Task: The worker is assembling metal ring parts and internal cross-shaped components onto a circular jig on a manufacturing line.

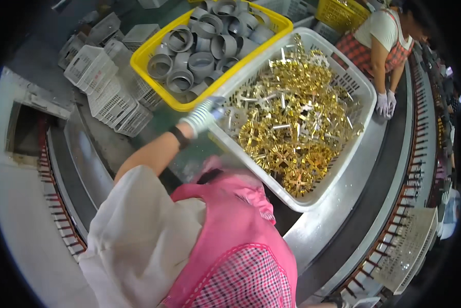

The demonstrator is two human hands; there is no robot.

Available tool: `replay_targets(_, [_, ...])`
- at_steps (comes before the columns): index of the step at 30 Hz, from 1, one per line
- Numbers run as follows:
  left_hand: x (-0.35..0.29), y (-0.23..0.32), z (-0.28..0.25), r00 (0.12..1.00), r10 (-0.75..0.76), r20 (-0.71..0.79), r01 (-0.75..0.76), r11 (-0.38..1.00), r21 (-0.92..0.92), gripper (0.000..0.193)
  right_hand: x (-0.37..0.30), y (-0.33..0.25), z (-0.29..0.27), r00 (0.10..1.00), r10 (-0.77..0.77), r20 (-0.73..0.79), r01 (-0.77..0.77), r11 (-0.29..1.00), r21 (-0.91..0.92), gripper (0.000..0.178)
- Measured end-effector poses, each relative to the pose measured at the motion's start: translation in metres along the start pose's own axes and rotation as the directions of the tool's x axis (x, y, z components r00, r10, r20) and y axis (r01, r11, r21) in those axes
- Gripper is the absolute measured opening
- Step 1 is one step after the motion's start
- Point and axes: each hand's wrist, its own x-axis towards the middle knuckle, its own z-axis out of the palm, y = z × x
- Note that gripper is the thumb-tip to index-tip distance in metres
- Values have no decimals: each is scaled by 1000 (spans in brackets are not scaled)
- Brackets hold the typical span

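Observation:
My left hand [204, 117], in a white striped glove, grips the left corner of a large white plastic basket [246, 173]; the fingertips are partly blurred there. The basket holds a heap of small shiny gold-coloured metal pieces [297, 123], with some silver ones mixed in. Just beyond the hand stands a yellow basket [147, 83] full of short grey plastic rings [200, 62]. Only a sliver of my right forearm, with a dark band, shows at the lower edge; my right hand [345, 304] is almost wholly cut off, its fingers hidden.
A conveyor with a metal border [333, 208] curves along the right. Beside it, at the far right, a co-worker in a checked apron [356, 56] keeps gloved hands together. Stacked white crates [109, 97] stand at left. Another white crate [407, 249] lies at lower right.

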Motion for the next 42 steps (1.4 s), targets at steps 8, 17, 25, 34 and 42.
replay_targets(8, [23,-86,-104,945,-281,-170,316,918,239,30,-5,-60,20,993,117,19,-119,971,209,50])
replay_targets(17, [115,-116,-110,937,-349,21,163,487,858,62,-520,-216,-28,317,-930,184,170,247,954,35])
replay_targets(25, [167,-144,-101,876,-314,366,-291,262,920,45,-761,-291,-34,-637,-712,295,499,-89,862,41])
replay_targets(34, [188,-117,-164,946,-227,233,-135,380,915,32,-830,-287,-3,-696,-556,454,683,-318,657,33])
replay_targets(42, [153,-1,-193,937,350,-18,-341,922,185,52,-763,-275,-54,-247,-969,12,34,4,999,20])
